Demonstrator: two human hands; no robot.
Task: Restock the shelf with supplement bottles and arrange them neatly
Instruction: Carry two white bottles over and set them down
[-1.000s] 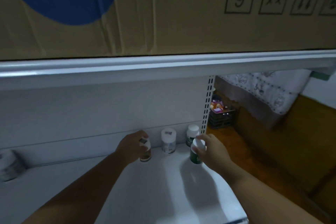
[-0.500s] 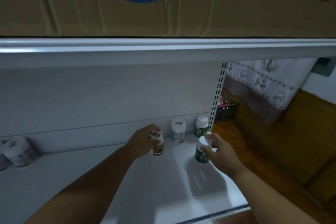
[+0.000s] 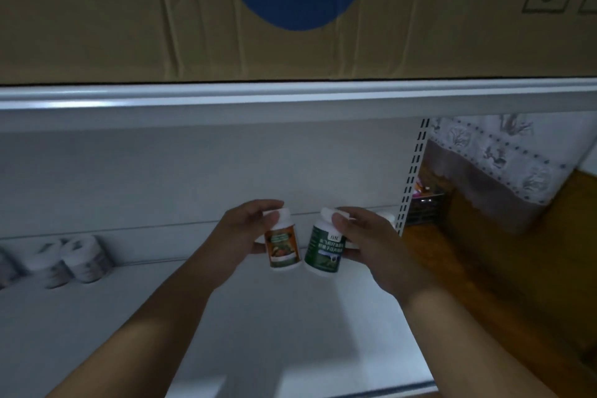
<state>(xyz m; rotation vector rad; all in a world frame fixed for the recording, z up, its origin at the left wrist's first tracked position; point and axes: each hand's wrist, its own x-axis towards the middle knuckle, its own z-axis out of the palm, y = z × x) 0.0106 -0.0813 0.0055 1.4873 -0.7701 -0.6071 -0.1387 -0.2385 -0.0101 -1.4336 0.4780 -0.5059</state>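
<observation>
Now both hands are raised in front of the white shelf, each wrapped round a bottle. The left hand grips the orange-labelled bottle: its fingers curl over the white cap from above and its thumb lies under the bottle's left side, so the bottle stands nearly upright just to the right of the palm. The right hand holds the green-labelled bottle, thumb pressed on the white cap and the fingers closed round the far side; this bottle tilts, its cap leaning towards the right hand and its base swung towards the left hand. The two bottles sit between the hands, side by side, their lower edges very close; whether they touch I cannot tell. Whether either base rests on the shelf board is also unclear, though both look lifted off it.

Just behind the right hand, at the back of the shelf, the white cap of another bottle peeks out past the knuckles. Well to the left of the left hand, white tubs stand against the back panel, blurred. Beyond the right hand rises the shelf's perforated upright, and past it a dark crate sits on a wooden floor beside a patterned cloth. Above both hands, the upper shelf's edge carries a cardboard box with a blue mark.
</observation>
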